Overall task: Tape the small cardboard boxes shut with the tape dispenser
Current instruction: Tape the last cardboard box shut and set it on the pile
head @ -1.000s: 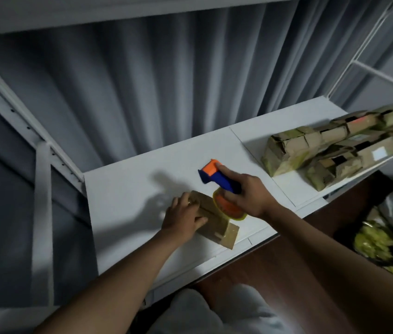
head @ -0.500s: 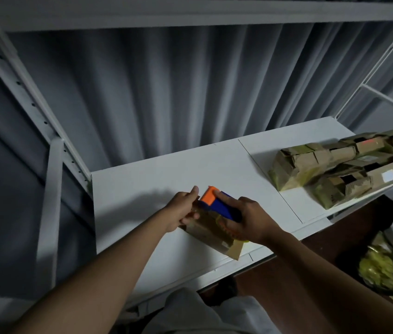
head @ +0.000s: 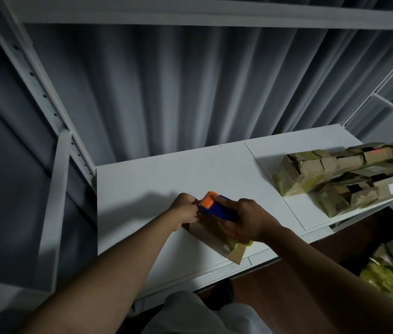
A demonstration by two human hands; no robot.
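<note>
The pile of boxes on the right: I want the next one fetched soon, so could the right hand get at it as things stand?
Probably not yet: the right hand grips the tape dispenser over the small box. The shelf between it and the pile of boxes lies bare.

My blue and orange tape dispenser [head: 217,208] lies on the small brown box [head: 214,239], low center of the frame; more boxes [head: 344,177] are piled at right.

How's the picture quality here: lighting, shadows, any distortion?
Head view: dim overall, the shelf the brightest area; the hands, left and right, cast a dark shadow leftwards across it; the box under them is murky; wide-angle bending splays the rack posts.
</note>
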